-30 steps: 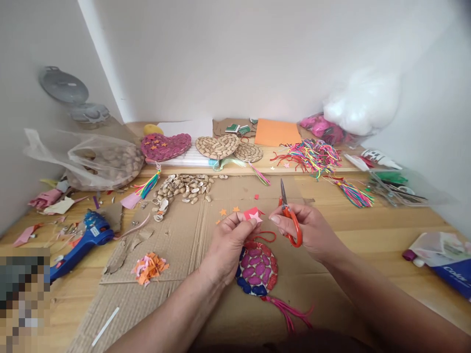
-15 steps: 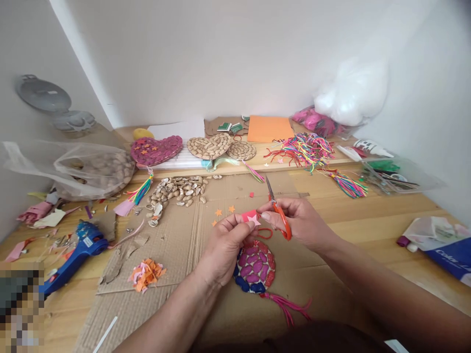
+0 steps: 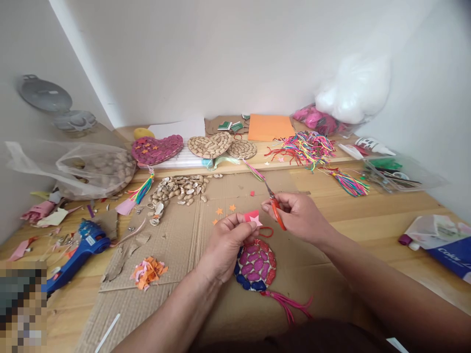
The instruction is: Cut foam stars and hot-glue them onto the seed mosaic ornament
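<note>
Between the thumb and fingers of my left hand (image 3: 232, 238) a pale pink paper star (image 3: 255, 220) is pinched against a small red paper piece (image 3: 250, 214). My right hand (image 3: 300, 215) grips orange-handled scissors (image 3: 276, 212), blades pointing up and away, a little apart from the paper. Under my left hand lies a round peanut-shell ornament (image 3: 254, 267) painted magenta, red and blue, partly covered by the fingers. It has a red cord loop (image 3: 266, 232) at the top and a pink tassel (image 3: 289, 304) below. Several small orange stars (image 3: 232, 208) rest on the cardboard beyond.
Cardboard (image 3: 165, 314) covers the middle of the wooden table. At left are a blue glue gun (image 3: 83, 250), paper scraps (image 3: 149, 273), peanut shells (image 3: 180, 189) and a bag of peanuts (image 3: 106, 169). Peanut-shell hearts (image 3: 157, 149), an orange sheet (image 3: 271, 127) and coloured threads (image 3: 305, 147) line the back.
My right hand has drawn the scissors to the right, away from the paper, and turned them slightly. My left hand keeps holding the star and red paper in about the same place.
</note>
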`<move>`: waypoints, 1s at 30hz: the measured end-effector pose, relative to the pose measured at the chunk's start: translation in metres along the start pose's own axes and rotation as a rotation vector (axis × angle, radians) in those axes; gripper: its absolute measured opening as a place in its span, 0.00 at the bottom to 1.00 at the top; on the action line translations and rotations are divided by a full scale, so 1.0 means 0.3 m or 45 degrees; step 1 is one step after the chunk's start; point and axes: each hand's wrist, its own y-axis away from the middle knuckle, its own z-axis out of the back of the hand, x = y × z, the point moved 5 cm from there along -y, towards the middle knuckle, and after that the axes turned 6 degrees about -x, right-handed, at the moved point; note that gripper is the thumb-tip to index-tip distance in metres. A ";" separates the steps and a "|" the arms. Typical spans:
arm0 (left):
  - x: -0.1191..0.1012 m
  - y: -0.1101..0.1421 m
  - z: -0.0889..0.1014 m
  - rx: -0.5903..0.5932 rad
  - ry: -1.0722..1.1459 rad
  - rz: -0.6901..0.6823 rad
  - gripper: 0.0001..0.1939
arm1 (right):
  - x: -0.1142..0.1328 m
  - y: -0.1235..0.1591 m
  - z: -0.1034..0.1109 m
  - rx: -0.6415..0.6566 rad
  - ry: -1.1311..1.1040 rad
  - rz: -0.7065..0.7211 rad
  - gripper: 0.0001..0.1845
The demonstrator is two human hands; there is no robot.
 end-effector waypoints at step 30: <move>-0.010 -0.012 0.010 0.019 -0.079 -0.161 0.14 | 0.011 0.020 -0.056 0.282 -0.429 -0.299 0.19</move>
